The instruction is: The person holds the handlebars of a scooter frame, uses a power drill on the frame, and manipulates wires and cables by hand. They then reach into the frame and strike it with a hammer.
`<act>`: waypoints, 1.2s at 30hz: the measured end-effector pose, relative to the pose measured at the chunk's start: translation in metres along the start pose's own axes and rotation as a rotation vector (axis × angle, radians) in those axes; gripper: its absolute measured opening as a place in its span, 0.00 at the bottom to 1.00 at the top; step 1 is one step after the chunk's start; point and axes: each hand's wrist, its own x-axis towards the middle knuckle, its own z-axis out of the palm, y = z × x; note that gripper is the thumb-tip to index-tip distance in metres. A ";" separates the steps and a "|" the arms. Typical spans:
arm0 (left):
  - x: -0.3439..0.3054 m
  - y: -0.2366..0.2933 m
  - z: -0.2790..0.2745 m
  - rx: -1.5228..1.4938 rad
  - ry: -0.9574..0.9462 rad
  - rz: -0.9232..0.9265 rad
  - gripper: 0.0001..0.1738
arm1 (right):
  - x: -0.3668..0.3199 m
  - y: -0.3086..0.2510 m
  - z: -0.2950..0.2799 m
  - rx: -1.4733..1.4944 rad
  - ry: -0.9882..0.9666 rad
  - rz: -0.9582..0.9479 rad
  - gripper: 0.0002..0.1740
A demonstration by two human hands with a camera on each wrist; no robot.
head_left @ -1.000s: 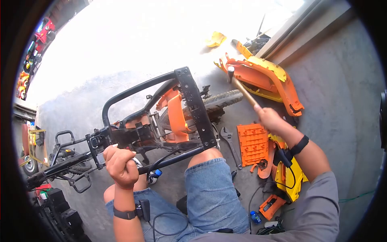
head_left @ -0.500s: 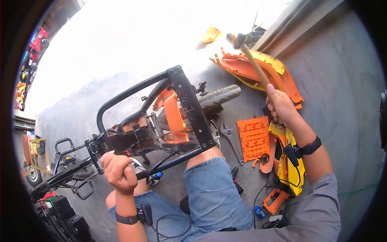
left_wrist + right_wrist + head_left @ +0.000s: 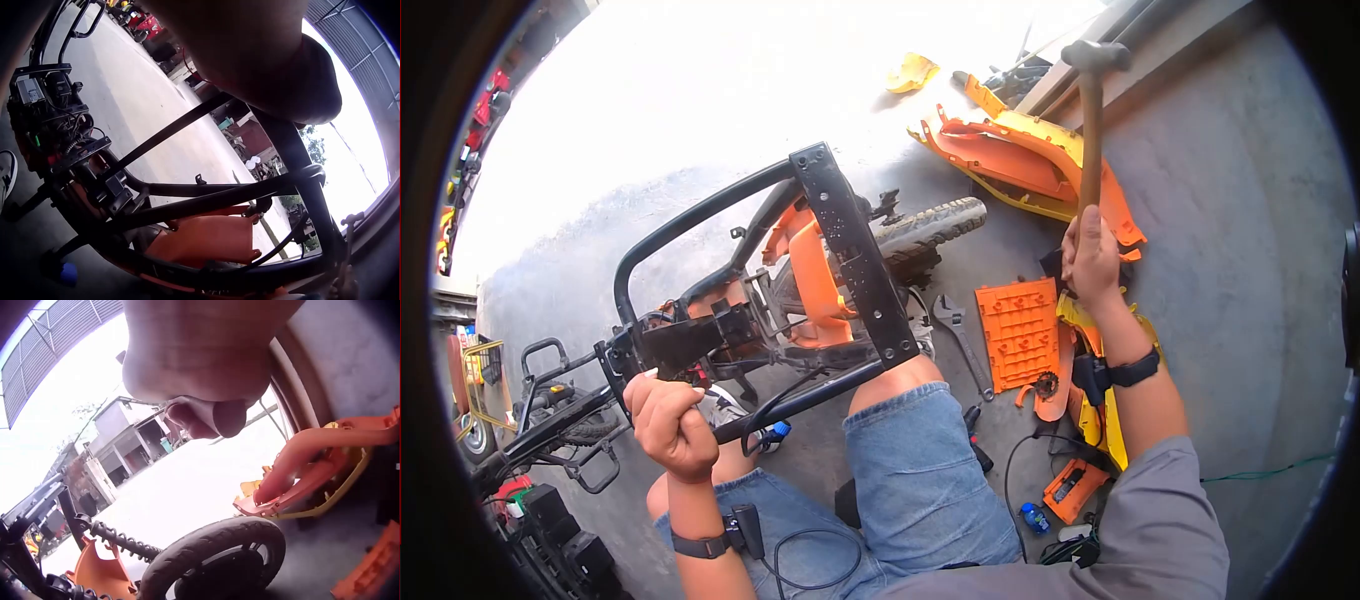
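Note:
My left hand (image 3: 672, 425) has its fingers curled at the near bend of a black tubular frame (image 3: 850, 240), gripping the tube there. In the left wrist view this hand covers part of the tubing. At the right, my right hand (image 3: 1092, 262) holds a hammer (image 3: 1091, 130) by the lower end of its wooden handle, with the metal head raised. The frame belongs to a partly stripped vehicle with a treaded tyre (image 3: 940, 225) and an orange plastic fender (image 3: 815, 275). In the right wrist view the tyre (image 3: 215, 550) lies below the hand.
An adjustable wrench (image 3: 962, 345) lies on the floor beside an orange ribbed panel (image 3: 1017, 335). Orange and yellow body panels (image 3: 1030, 165) lie beyond it. A small orange part (image 3: 1075, 490) and a blue item (image 3: 1034, 517) are near the right thigh. Black battery-like boxes (image 3: 560, 530) stand at lower left.
My right hand has swung the hammer up and to the right, away from the tyre, and its handle now stands nearly vertical. The left hand stays at the frame. The view has shifted slightly.

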 end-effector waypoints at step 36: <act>0.003 0.002 0.001 -0.001 0.025 -0.002 0.06 | -0.029 -0.002 0.021 0.039 0.289 0.048 0.22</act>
